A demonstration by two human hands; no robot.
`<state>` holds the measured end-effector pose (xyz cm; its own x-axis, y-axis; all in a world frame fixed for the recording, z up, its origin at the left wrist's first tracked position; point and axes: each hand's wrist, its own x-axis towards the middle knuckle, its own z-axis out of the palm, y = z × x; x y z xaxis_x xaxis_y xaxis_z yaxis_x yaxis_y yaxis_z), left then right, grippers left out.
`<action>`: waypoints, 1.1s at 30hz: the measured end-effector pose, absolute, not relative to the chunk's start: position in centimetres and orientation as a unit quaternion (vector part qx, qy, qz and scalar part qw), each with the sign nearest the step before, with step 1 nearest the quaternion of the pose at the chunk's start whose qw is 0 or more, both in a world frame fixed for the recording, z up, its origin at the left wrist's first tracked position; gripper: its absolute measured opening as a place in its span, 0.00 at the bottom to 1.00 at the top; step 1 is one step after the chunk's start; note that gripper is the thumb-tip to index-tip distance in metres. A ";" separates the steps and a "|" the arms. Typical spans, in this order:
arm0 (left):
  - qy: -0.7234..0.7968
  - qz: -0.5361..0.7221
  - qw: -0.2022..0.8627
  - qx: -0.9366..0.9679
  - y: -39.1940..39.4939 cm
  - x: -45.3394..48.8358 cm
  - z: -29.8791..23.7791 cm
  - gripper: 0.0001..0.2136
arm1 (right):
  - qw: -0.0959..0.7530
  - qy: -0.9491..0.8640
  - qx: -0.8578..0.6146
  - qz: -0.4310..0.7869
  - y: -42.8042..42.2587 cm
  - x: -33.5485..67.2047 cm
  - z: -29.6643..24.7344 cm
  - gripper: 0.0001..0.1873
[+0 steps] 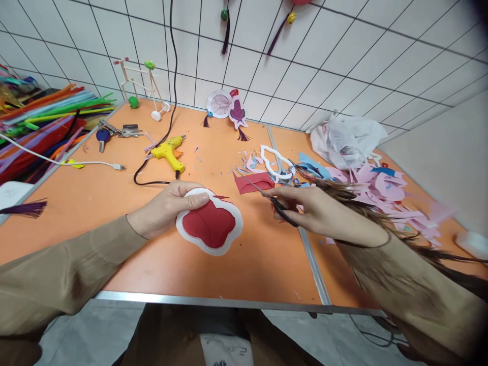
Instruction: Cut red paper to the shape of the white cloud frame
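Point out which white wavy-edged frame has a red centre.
The held frame, in the left hand; the other frame, lying on the table, has no red filling.

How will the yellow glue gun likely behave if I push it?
The yellow glue gun lies on its side, so it will probably slide rather than roll. Its moulded body looks stiff. The black cord at its handle may drag or tug it back.

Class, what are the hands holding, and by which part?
The left hand pinches the red-and-white cutout at its upper-left edge; the right hand holds the scissors by their black handles.
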<state>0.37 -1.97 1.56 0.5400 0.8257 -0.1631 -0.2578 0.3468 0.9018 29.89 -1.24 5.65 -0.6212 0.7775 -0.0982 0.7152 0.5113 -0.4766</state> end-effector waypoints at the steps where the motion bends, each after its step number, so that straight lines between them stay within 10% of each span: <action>1: 0.315 0.358 0.763 0.436 -2.0 0.4 1.6 0.15 | 0.037 -0.869 -0.448 0.208 -1.3 29.4 5.0 0.20; 6: 0.302 0.348 0.777 0.429 -2.2 0.9 1.8 0.15 | -0.102 -0.849 -0.517 0.031 -2.1 26.6 2.5 0.13; 17: 0.325 0.334 0.757 0.457 -2.5 1.6 1.4 0.14 | -0.128 -0.865 -0.484 0.021 -2.2 24.9 2.0 0.11; 26: 0.319 0.319 0.747 0.489 -2.6 1.9 0.9 0.13 | 0.315 -0.820 -0.374 0.298 -2.1 24.5 3.2 0.10; 33: 0.340 0.318 0.728 0.504 -2.5 2.2 1.3 0.15 | 0.355 -0.822 -0.351 0.275 -2.4 22.3 3.0 0.06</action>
